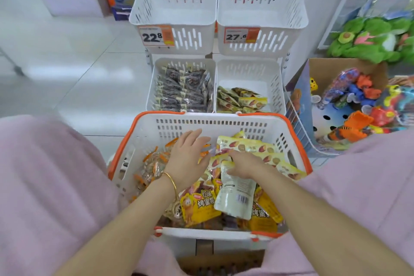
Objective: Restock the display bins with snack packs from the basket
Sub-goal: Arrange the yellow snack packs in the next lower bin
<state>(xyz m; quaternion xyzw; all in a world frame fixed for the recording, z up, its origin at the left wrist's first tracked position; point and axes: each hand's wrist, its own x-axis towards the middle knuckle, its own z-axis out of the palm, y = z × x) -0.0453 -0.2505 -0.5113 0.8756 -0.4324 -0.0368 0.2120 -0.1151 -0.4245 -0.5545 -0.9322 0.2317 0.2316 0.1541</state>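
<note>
A white basket with orange rim (224, 123) sits in front of me, full of snack packs. My left hand (187, 159) hovers flat with straight fingers over clear packs with orange ends (154, 163). My right hand (244, 164) grips a white snack pack (235, 197) by its top edge, barcode side up, among yellow sweet-potato packs (253, 148). Beyond the basket, the lower left bin (152, 87) holds dark packs and the lower right bin (275, 83) holds a few yellow packs (242, 99). The two upper bins (174, 18) (262, 20) look empty.
Price tags 22.8 (156, 36) and 27.6 (242, 35) hang on the upper bins. A cardboard box of colourful toys (349, 101) stands at right, with green plush toys (369, 38) above it. White tiled floor (67, 63) lies to the left.
</note>
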